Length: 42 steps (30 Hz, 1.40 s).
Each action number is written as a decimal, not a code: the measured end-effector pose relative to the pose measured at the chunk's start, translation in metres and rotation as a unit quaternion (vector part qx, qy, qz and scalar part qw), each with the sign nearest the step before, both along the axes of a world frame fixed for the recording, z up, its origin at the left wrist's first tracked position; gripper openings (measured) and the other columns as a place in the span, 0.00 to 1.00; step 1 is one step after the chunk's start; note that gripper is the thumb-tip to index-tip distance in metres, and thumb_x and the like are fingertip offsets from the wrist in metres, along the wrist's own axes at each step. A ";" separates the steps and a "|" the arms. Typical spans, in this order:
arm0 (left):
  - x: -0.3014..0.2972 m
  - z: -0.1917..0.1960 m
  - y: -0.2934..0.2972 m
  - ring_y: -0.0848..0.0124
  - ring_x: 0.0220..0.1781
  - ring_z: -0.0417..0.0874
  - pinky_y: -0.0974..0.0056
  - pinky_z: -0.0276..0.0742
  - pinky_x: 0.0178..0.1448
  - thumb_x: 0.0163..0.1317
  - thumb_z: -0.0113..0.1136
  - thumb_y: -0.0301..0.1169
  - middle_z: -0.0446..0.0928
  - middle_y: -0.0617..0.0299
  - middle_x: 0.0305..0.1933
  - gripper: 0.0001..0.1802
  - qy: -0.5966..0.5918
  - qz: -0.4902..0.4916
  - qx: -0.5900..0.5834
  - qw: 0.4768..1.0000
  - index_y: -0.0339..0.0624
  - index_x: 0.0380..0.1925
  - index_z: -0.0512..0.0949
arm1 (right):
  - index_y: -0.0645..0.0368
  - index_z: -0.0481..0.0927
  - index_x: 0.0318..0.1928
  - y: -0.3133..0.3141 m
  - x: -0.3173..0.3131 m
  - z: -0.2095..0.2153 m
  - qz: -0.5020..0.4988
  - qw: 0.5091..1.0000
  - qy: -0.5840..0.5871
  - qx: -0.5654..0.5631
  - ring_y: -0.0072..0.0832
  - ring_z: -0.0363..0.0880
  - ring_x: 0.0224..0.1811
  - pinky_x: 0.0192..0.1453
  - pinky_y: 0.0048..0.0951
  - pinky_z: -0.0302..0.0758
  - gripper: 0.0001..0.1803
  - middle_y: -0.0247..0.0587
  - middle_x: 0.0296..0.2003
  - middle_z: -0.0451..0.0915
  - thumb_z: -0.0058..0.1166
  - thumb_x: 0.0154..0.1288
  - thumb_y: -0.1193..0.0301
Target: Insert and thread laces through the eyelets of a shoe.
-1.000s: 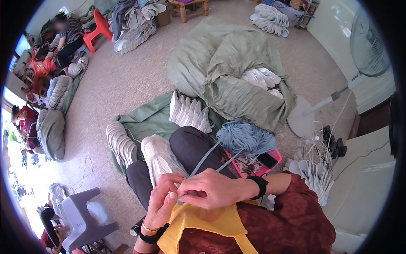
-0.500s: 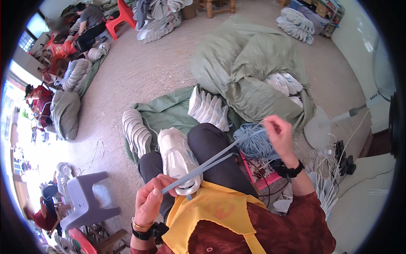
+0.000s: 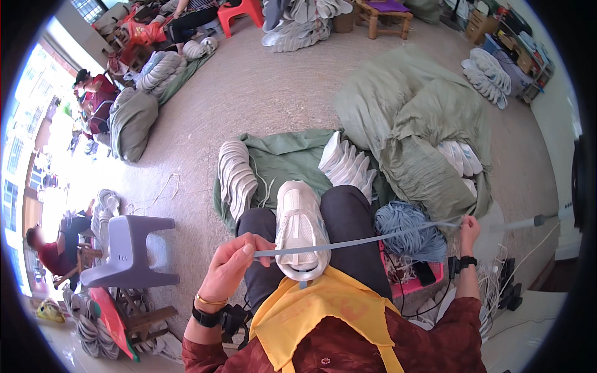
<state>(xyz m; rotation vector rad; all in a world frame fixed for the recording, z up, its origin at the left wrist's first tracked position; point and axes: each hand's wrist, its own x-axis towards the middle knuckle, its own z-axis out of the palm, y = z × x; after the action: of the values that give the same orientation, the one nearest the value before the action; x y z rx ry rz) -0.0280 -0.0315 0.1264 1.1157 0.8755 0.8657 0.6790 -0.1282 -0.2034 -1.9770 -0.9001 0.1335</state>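
A white shoe [image 3: 300, 229] rests on my lap between my knees. A pale blue-grey lace [image 3: 360, 242] runs taut across it. My left hand [image 3: 233, 266] pinches one end of the lace just left of the shoe. My right hand [image 3: 469, 230] is stretched far out to the right, pinching the other end. A heap of pale blue laces [image 3: 407, 230] lies by my right knee, in front of a red tray [image 3: 418, 285].
Stacks of white shoe soles [image 3: 236, 177] and uppers [image 3: 345, 165] lie on a green sack [image 3: 283, 158] ahead. A bulging green bag [image 3: 423, 124] sits right. A grey plastic stool [image 3: 130, 248] stands left. Other people sit at the far left and top left.
My right hand has pulled the lace outward to the right until the arm is nearly straight. My left hand keeps its end near the shoe. The view has tilted up.
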 end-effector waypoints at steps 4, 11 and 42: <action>-0.001 -0.005 0.001 0.71 0.50 0.77 0.61 0.70 0.67 0.82 0.46 0.40 0.78 0.62 0.37 0.20 0.023 -0.028 -0.010 0.999 0.38 0.33 0.75 | 0.63 0.85 0.39 0.001 0.015 0.004 -0.062 0.994 -0.030 -0.084 0.18 0.75 0.25 0.30 0.26 0.71 0.09 0.30 0.26 0.81 0.62 0.69 0.68; 0.026 -0.010 0.000 0.80 0.36 0.77 0.68 0.74 0.43 0.78 0.54 0.32 0.79 0.67 0.31 0.13 0.068 -0.050 -0.032 0.996 0.34 0.35 0.78 | 0.61 0.86 0.47 0.101 -0.209 0.144 0.223 0.950 0.196 -0.093 0.13 0.78 0.26 0.27 0.20 0.73 0.08 0.29 0.34 0.85 0.64 0.70 0.72; 0.032 -0.084 -0.011 0.65 0.28 0.75 0.62 0.73 0.33 0.62 0.67 0.23 0.68 0.56 0.36 0.13 0.365 0.103 0.232 0.896 0.37 0.38 0.71 | 0.67 0.81 0.42 0.105 -0.445 0.250 0.568 0.815 0.095 -0.070 0.25 0.86 0.30 0.34 0.25 0.82 0.11 0.42 0.33 0.83 0.69 0.63 0.76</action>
<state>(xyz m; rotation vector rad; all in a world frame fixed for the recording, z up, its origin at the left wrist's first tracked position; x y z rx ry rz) 0.0041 -0.0422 0.0425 1.8538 1.4711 0.8553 0.2341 -0.0234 0.0470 -1.2434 -1.8540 1.0744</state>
